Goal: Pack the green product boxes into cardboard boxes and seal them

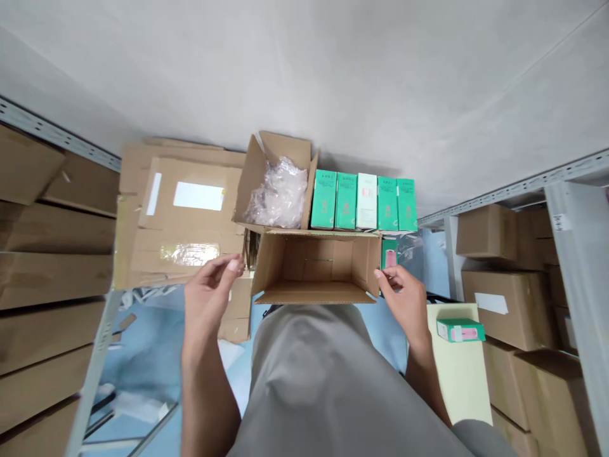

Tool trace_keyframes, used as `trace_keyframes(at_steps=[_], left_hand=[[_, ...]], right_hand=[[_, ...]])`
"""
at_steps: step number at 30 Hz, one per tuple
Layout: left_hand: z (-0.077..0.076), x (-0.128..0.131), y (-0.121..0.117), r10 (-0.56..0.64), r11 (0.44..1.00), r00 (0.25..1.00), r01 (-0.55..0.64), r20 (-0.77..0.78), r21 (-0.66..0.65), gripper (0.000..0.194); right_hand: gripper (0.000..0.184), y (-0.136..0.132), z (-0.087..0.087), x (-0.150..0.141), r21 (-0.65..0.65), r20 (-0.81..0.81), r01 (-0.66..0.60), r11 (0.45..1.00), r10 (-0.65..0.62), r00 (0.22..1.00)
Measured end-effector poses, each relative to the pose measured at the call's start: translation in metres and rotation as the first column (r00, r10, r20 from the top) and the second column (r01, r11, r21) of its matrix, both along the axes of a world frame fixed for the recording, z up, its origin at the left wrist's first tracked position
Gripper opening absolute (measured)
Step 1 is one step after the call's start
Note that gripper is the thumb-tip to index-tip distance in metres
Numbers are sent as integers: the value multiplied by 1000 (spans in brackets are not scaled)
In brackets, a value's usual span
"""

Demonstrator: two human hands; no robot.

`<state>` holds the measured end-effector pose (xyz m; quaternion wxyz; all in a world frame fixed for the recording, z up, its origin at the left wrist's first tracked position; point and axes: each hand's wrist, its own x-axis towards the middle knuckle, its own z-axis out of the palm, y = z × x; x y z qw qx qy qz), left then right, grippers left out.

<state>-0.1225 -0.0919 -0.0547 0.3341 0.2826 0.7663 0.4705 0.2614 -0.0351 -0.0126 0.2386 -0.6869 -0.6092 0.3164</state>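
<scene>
An open cardboard box [316,293] stands in front of me, its inside facing me and nothing visible in it. Just off its left side is my left hand [212,289], fingers loosely bent, with no object showing in them. My right hand [404,295] is at the box's right edge, its thumb tip at or very near the cardboard and the other fingers bent. Whether that thumb touches the box I cannot tell. Behind stands another open carton [247,184] with crumpled clear plastic wrap [280,193] in it. Beside this carton is a row of several green boxes [324,200], with a white box [366,202] among them.
Flattened cardboard [157,241] lies at the left. Stacked cartons fill the shelves on the left [52,279] and right [504,304]. One green-and-pink box [460,331] lies on a pale yellow surface [459,374] at the right. A grey wall [304,76] rises behind.
</scene>
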Motion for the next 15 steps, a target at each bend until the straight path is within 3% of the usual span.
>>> trace_keyframes(at_steps=[5, 9, 12, 15], left_hand=[[-19, -36, 75, -193, 979, 960, 202, -203, 26, 49], [-47, -51, 143, -446, 895, 846, 429, -291, -125, 46], [-64, -46, 189, -611, 790, 709, 520, -352, -324, 57], [-75, -32, 226, -804, 589, 491, 572, -336, -571, 70]], right_hand=[[47, -9, 9, -15, -22, 18, 180, 983, -180, 984], [49, -21, 13, -32, -10, 78, 301, 954, -299, 951], [52, -28, 16, -44, 39, 102, 358, 933, -360, 927], [57, -35, 20, -52, 95, 147, 418, 903, -428, 892]])
